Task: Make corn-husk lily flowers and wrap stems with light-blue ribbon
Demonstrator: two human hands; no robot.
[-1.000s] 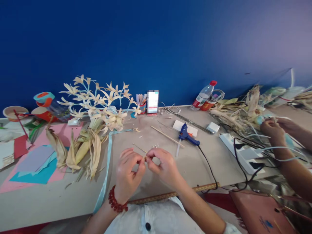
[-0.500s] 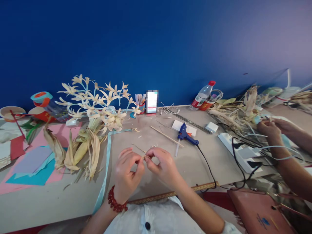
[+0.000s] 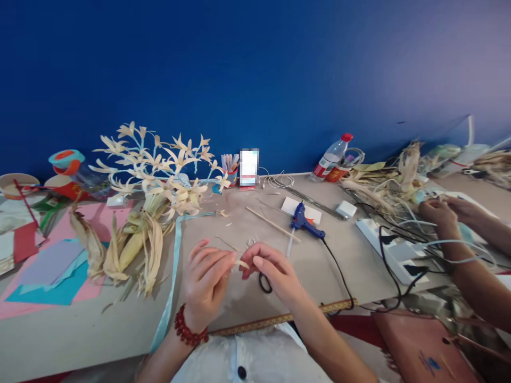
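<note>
A narrow pale strip (image 3: 240, 263), which looks like a piece of corn husk, sticks out from the fingertips of my left hand (image 3: 208, 276). That hand pinches its near end. Close to the strip's free end is my right hand (image 3: 275, 271), fingers curled and thumb apart from them; whether it touches the strip I cannot tell. Black-handled scissors (image 3: 265, 283) lie on the table beneath my right hand, partly hidden by it. A thin stick (image 3: 227, 243) lies just beyond my hands.
Pale husk flowers (image 3: 187, 197) and dried corn husks (image 3: 131, 250) are at left, beside a light-blue ribbon (image 3: 172, 276). A blue glue gun (image 3: 305, 221), power strip (image 3: 387, 252) and bottle (image 3: 331, 157) are at right. Another person's hands (image 3: 439, 213) work at far right.
My hands have moved slightly apart, and the right fingers have loosened from the pinch. More of the pale strip shows between them. The scissors' black handle has come into view.
</note>
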